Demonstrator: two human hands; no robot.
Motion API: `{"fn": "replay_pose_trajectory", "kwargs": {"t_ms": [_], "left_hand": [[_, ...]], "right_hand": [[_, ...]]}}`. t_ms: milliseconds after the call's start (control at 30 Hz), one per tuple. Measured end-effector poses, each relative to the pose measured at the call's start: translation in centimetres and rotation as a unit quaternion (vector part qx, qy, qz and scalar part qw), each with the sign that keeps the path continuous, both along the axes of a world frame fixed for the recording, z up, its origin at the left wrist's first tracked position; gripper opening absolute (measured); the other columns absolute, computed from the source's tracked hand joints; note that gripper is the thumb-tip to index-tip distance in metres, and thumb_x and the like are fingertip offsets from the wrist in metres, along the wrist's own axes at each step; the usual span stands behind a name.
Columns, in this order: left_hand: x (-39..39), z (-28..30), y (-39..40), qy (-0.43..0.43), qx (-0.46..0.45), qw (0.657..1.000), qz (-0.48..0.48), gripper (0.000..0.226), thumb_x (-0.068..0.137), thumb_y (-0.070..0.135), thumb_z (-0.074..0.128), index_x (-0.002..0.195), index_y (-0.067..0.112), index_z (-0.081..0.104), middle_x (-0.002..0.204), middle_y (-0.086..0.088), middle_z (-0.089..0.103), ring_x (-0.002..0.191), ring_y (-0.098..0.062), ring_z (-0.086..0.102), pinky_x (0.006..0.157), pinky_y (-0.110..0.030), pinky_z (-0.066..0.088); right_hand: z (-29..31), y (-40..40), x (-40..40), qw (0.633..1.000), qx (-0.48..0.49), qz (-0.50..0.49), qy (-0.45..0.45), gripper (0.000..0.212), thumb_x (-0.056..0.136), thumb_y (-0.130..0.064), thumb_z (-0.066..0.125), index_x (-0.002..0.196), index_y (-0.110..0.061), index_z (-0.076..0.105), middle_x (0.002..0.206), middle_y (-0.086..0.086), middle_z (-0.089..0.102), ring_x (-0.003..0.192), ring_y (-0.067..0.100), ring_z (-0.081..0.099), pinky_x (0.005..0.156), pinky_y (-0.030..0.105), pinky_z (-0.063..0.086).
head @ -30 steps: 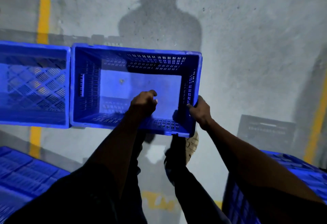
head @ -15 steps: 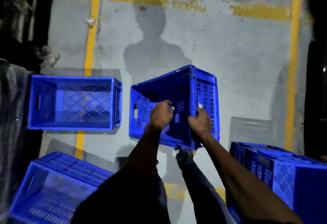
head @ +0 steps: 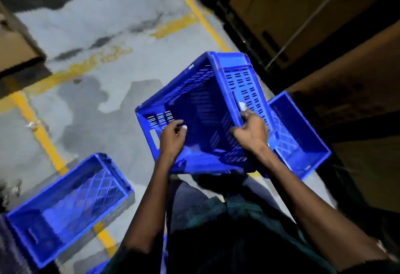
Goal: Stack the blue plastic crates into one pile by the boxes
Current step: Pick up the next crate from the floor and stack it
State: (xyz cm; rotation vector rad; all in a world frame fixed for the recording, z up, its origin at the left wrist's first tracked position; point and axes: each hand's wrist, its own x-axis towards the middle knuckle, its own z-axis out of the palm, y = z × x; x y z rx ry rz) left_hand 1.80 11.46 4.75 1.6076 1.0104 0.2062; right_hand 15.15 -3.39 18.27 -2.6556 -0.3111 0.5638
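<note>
Grey concrete floor (head: 121,24), worn yellow lines (head: 39,130) painted across it, dark stains, blue crate (head: 65,206) open side up at lower left over a yellow line, second blue crate (head: 303,135) at right beside cardboard boxes (head: 313,13), another box (head: 15,50) at left edge

Dim overall, with strong motion blur: edges smear and break into jagged blocks. The grey concrete floor (head: 121,24) is the brightest area, crossed by a soft-edged shadow of the person. The brown cardboard boxes (head: 324,13) at right sink into near-black. Straight lines bend toward the corners.
</note>
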Motion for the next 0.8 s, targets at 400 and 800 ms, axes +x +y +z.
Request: {"fn": "replay_pose_trajectory", "kwargs": {"t_ms": [400,800], "left_hand": [[7.1,6.1,-7.2,-0.040,0.057,0.992,-0.105,0.024,0.094,0.013,0.062,0.115,0.004,0.068,0.113,-0.012,0.071,0.101,-0.016,0.065,0.091,-0.024,0.047],[16.9,4.9,-15.9,0.043,0.115,0.985,-0.124,0.093,0.080,0.023,0.078,0.152,0.002,0.021,0.154,-0.026,0.030,0.142,-0.042,0.031,0.118,-0.046,0.024]], "right_hand": [[10.9,-15.9,-0.8,0.964,0.148,-0.207,-0.075,0.011,0.062,-0.019,0.066,0.073,-0.022,0.064,0.085,-0.009,0.069,0.075,0.026,0.064,0.063,0.033,0.048],[14.1,-30.1,-2.1,0.911,0.207,-0.305,-0.184,0.028,0.052,-0.017,0.054,0.076,-0.002,0.055,0.078,0.004,0.056,0.071,0.033,0.057,0.059,0.044,0.049]]}}
